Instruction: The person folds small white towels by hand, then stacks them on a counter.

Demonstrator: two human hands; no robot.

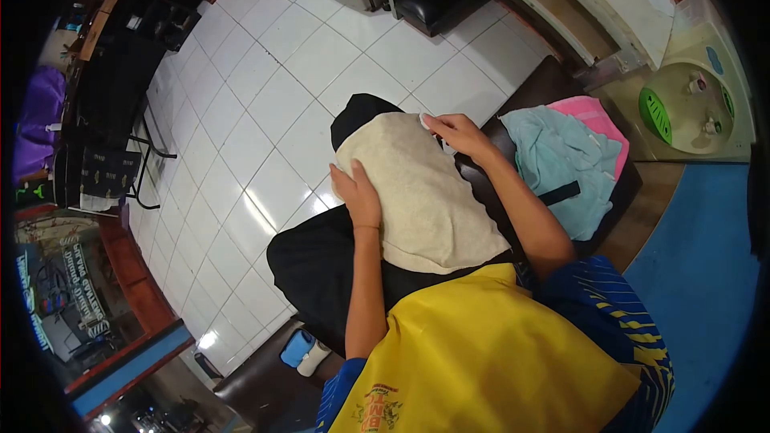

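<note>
A yellow shirt (489, 345) fronts beige cloth (421, 200) (likely soft, light), best gripped near the lap's (313, 255) far edge, left fingers (340, 181) resting unclenched, right fingers (446, 123) apparently pinching a white piece (424, 120).

A cloth (421, 192) lies lengthwise over the lap (317, 256), the left hand (358, 196) along its left edge, the right hand (461, 136) at its far right corner. To the right, a pile of cloths (557, 164) lies on the seat (631, 196); left, two small objects (297, 348) lie near the seat's front edge.
</note>
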